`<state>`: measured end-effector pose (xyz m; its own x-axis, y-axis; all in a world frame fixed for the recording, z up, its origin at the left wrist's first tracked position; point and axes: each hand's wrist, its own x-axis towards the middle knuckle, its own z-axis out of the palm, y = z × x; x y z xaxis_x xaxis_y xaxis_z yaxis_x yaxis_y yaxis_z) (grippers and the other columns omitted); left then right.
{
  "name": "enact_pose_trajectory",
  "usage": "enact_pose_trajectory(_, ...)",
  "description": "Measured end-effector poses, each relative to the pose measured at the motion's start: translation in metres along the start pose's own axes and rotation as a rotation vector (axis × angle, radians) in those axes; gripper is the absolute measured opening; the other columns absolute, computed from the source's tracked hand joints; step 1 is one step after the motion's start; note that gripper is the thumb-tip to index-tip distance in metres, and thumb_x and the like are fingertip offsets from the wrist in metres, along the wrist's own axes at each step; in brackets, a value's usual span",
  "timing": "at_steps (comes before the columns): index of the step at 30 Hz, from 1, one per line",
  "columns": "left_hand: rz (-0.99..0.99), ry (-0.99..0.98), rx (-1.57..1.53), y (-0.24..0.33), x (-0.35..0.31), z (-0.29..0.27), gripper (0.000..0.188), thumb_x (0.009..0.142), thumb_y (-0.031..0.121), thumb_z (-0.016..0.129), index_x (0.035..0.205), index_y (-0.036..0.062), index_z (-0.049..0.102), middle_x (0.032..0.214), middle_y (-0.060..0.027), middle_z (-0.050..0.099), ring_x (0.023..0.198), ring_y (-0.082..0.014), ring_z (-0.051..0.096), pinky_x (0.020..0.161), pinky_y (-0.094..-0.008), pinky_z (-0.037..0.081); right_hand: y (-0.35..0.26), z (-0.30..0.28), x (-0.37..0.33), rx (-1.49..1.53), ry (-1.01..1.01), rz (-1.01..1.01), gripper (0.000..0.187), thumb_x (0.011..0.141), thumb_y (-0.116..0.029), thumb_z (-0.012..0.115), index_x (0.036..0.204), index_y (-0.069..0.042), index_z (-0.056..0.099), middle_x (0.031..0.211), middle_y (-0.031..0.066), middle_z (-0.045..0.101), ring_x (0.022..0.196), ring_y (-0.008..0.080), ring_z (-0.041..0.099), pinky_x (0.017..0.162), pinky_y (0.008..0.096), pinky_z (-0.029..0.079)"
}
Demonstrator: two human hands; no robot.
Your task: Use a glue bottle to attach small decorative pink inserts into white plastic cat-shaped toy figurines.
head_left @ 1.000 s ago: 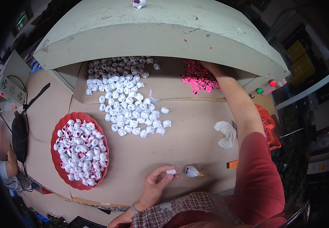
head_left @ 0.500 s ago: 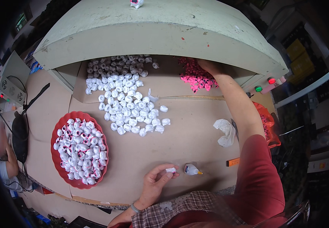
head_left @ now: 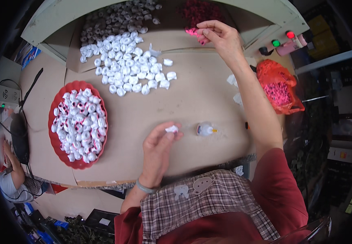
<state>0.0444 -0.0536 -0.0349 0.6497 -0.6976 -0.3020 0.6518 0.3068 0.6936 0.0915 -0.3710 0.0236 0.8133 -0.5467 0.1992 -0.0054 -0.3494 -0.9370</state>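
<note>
My left hand (head_left: pixel 155 148) pinches a small white plastic piece (head_left: pixel 172 129) between thumb and fingers, above the near middle of the table. Just right of it, a small clear bottle (head_left: pixel 204 129) with a yellow nozzle lies on its side. My right hand (head_left: pixel 227 44) is raised at the front of the cabinet opening, its thumb and fingers pinched together. Whatever they hold is too small to make out. Behind that hand sits a heap of small pink and dark pieces (head_left: pixel 198 14). Many loose white pieces (head_left: pixel 127 65) spread from the cabinet onto the table.
A red scalloped bowl (head_left: pixel 77 165) at left holds white pieces, many with pink and dark parts. Right of my right forearm sits an orange-red plastic bag (head_left: pixel 293 103) of pink pieces. The pale green cabinet (head_left: pixel 42 26) spans the back. Another person's arm (head_left: pixel 16 173) shows far left.
My right hand has come out from inside the cabinet, off the pink heap, toward me. My left hand still pinches the white piece. The whole view has shifted, showing more of the apron.
</note>
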Motion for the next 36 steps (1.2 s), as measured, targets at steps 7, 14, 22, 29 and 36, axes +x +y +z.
enact_pose_trajectory(7,0.085,-0.027,-0.079,0.002,0.0,0.001,0.028,0.092,0.002,0.053,0.119,-0.003,0.056,0.112,-0.0184,0.061,0.094,-0.0194,0.062,0.089,-0.0296,0.052,-0.023,-0.018,-0.13,-0.162,-0.083,-0.007,0.016,0.092,-0.003,0.054,0.104,0.003,0.063,0.091,0.0065,0.065,0.082,0.012,0.062,0.077,0.0253,0.051)
enact_pose_trajectory(14,0.022,-0.137,-0.195,0.007,-0.008,0.0,0.029,0.093,0.005,0.052,0.121,-0.001,0.057,0.116,-0.0184,0.061,0.098,-0.0203,0.061,0.089,-0.0316,0.049,-0.001,-0.01,-0.206,-0.097,-0.136,0.118,0.024,0.083,0.004,0.056,0.105,-0.002,0.064,0.097,0.0072,0.064,0.085,0.0136,0.062,0.073,0.024,0.049)
enact_pose_trajectory(22,0.055,-0.13,-0.134,0.007,-0.013,0.0,0.035,0.093,0.008,0.05,0.125,-0.0052,0.052,0.122,-0.0253,0.056,0.099,-0.0225,0.062,0.089,-0.0304,0.05,-0.016,-0.005,-0.218,-0.311,-0.303,0.052,0.054,0.07,0.006,0.062,0.122,-0.008,0.057,0.121,0.0076,0.058,0.108,0.0214,0.056,0.088,0.0294,0.047)
enact_pose_trajectory(29,0.143,-0.104,0.14,0.006,-0.015,0.003,0.036,0.091,0.002,0.053,0.127,-0.0037,0.053,0.123,-0.0225,0.057,0.102,-0.0212,0.062,0.088,-0.0298,0.049,-0.011,0.003,-0.211,-0.322,-0.385,-0.067,0.053,0.07,0.001,0.065,0.122,-0.007,0.057,0.119,0.0067,0.061,0.112,0.0249,0.055,0.091,0.0357,0.045)
enact_pose_trajectory(36,0.228,-0.021,0.297,0.01,-0.017,-0.001,0.033,0.091,0.003,0.055,0.124,-0.0032,0.055,0.116,-0.0184,0.062,0.099,-0.019,0.062,0.084,-0.0293,0.05,0.006,0.004,-0.201,-0.269,-0.423,-0.192,0.033,0.07,-0.007,0.071,0.102,-0.006,0.065,0.109,0.0063,0.065,0.108,0.0268,0.056,0.094,0.0372,0.046)
